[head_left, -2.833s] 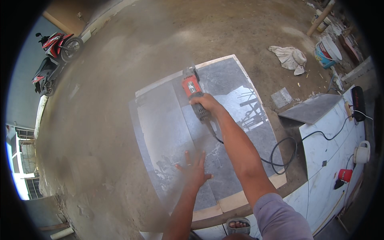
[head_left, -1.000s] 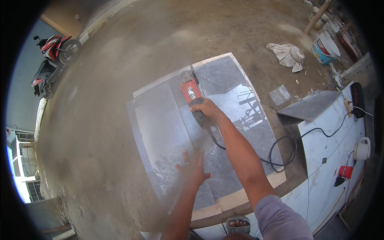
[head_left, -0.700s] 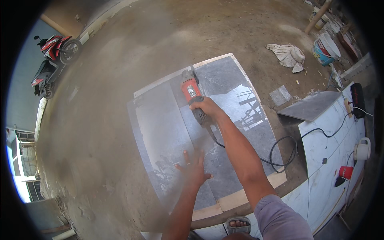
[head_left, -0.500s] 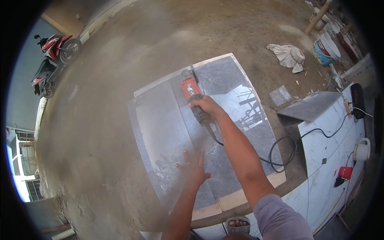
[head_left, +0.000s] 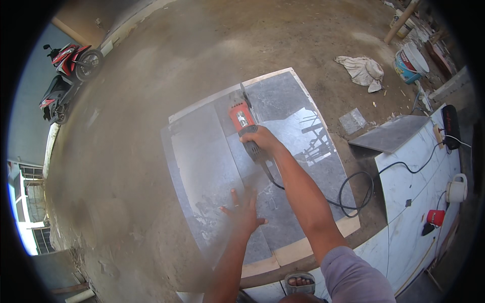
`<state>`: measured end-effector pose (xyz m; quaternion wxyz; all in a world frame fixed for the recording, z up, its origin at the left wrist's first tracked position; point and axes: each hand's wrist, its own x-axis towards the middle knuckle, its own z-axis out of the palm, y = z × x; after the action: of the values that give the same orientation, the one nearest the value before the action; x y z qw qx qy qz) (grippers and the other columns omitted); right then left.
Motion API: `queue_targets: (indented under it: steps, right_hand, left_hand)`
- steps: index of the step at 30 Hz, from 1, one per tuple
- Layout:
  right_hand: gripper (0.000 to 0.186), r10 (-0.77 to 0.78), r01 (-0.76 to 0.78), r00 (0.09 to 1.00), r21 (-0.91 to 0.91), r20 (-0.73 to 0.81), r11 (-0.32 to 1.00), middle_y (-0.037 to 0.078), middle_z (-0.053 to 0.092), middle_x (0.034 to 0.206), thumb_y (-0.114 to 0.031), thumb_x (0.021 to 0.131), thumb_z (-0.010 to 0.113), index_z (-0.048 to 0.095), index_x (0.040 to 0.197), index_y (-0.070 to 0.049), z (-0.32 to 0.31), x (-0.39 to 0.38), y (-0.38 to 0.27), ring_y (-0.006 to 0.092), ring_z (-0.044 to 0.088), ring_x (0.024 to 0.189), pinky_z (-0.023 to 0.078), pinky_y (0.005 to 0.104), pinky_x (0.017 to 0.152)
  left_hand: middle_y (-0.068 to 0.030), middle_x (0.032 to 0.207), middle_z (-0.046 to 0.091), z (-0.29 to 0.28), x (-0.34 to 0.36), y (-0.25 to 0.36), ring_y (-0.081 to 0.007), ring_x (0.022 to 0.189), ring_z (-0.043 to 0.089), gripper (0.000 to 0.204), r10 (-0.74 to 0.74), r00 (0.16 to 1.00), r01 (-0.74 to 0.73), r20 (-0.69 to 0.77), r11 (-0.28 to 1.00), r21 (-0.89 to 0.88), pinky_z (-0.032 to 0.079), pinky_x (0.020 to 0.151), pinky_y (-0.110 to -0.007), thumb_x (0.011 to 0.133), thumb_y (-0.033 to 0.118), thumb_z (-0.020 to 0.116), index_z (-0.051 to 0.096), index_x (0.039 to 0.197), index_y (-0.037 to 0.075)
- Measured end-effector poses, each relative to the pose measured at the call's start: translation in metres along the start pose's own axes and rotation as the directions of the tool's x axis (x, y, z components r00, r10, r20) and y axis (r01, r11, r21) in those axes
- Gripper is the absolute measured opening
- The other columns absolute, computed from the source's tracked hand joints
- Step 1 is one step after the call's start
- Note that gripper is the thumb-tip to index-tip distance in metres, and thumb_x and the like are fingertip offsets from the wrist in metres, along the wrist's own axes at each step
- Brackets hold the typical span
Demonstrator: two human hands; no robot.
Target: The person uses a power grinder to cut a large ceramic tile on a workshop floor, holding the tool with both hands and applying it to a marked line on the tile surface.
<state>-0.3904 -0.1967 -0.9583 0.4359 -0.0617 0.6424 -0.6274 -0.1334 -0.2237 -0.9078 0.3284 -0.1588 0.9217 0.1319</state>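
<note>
My right hand (head_left: 262,139) is wrapped round the body of a red and black angle grinder (head_left: 241,117). The grinder's disc (head_left: 243,94) stands on edge near the far side of a grey tile (head_left: 283,101), by a long straight line across the surface. Fingers spread, my left hand (head_left: 243,214) lies flat on the strip of tile (head_left: 202,151) left of that line. Haze or a smear blurs part of this hand and the tile's left side. A black cord (head_left: 275,183) trails from the grinder under my right forearm.
The cord loops on the ground at the right and runs over white marbled tiles (head_left: 409,202). Nearby are a leaning grey tile (head_left: 391,132), a pale pitcher (head_left: 456,189) and a red container (head_left: 435,218). Farther off lie a cloth (head_left: 361,70), a bucket (head_left: 410,63) and a motorbike (head_left: 70,70).
The grinder and my right hand have shifted very slightly toward me, and the grinder's angle differs a little. My left hand stays in place on the tile.
</note>
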Motion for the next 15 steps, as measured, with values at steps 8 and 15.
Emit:
queue_targets:
  steps: [8,15]
  right_hand:
    - [0.031,-0.013,0.013,1.0,0.007,-0.018,1.0,0.006,0.064,0.075,-0.022,0.074,0.077,0.066,0.097,-0.003,-0.003,-0.001,0.0,0.0158,0.06,0.06,0.048,0.0338,0.055]
    - [0.027,0.064,-0.064,0.998,0.065,-0.004,0.996,0.004,0.063,0.072,-0.021,0.074,0.077,0.067,0.092,-0.004,0.0,0.001,-0.015,0.0141,0.058,0.055,0.046,0.0331,0.05]
  left_hand:
    - [-0.0041,0.17,0.002,0.0,0.0,0.002,-0.0504,0.151,-0.002,0.123,0.005,1.0,-0.005,0.009,1.0,0.004,0.017,0.098,-0.091,0.067,0.054,0.087,0.018,0.161,0.017]
    - [-0.0034,0.17,0.002,-0.001,0.001,0.002,-0.0501,0.152,-0.003,0.123,0.001,1.0,-0.001,0.01,1.0,-0.015,0.016,0.099,-0.091,0.066,0.053,0.088,0.018,0.161,0.017]
